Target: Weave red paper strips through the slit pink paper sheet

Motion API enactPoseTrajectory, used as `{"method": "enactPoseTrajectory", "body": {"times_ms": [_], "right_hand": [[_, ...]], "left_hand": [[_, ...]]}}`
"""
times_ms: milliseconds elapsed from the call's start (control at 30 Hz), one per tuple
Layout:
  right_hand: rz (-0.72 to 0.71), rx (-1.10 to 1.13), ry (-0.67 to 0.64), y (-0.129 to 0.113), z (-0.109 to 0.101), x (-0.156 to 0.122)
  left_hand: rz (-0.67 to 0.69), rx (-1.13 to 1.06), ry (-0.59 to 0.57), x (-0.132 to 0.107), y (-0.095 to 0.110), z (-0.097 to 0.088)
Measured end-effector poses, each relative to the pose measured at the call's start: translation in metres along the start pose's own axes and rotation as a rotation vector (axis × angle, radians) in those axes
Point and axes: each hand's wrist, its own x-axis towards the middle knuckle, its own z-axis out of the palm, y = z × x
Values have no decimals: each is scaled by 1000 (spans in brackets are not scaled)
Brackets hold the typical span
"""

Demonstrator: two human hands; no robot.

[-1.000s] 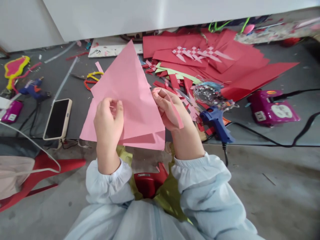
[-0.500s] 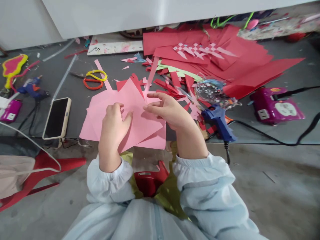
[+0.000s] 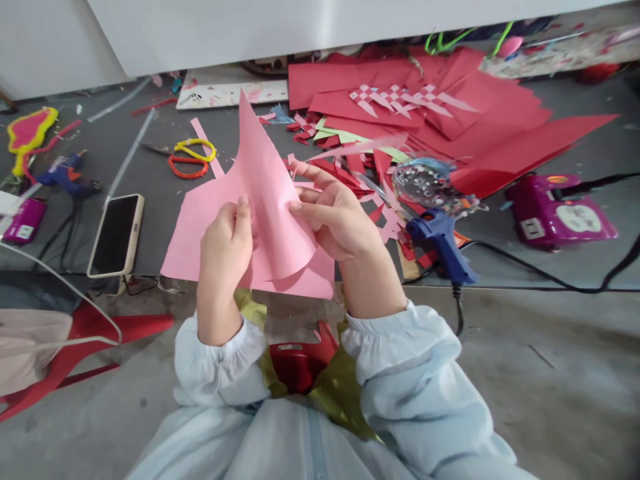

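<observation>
A pink paper sheet (image 3: pixel 273 200) is lifted and bowed between my two hands, its pointed corner standing up at the back. My left hand (image 3: pixel 224 250) pinches its left edge, thumb on top. On the opposite edge, my right hand (image 3: pixel 340 217) grips with thumb and fingers. A blurred narrow pink paper strip (image 3: pixel 365 147) sticks out to the right from near my right fingertips; whether they hold it is unclear. Beneath lies more pink paper (image 3: pixel 193 233), flat at the table's front edge.
Scissors (image 3: pixel 190 160) and a phone (image 3: pixel 116 235) lie to the left. Red paper sheets (image 3: pixel 500 127) and cut scraps (image 3: pixel 350 160) cover the back right. A blue glue gun (image 3: pixel 440 243) with its cord and a purple power box (image 3: pixel 560 210) are at the right.
The pink sheet has come up off the paper below and curved. Both hands have closed on its edges. The narrow strip has swung from upright over to the right.
</observation>
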Motion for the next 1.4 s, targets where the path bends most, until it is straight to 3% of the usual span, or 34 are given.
{"method": "enactPoseTrajectory", "body": {"times_ms": [133,267,500,667,1067,1400], "right_hand": [[9,-10,-58,5,10,-2],[3,-102,-35,7,15,-3],[-95,-213,-45,6,16,-4],[-135,-260,-27,5,16,-3],[-127,-153,-45,2,12,-5],[-124,-96,-15,7,18,-4]], "left_hand": [[56,-322,-183,4,-6,6],[126,-375,-260,5,-3,4],[158,-524,-101,6,-2,2],[166,-496,-29,3,6,1],[222,-396,61,-4,10,5],[230,-553,86,-5,15,10]]}}
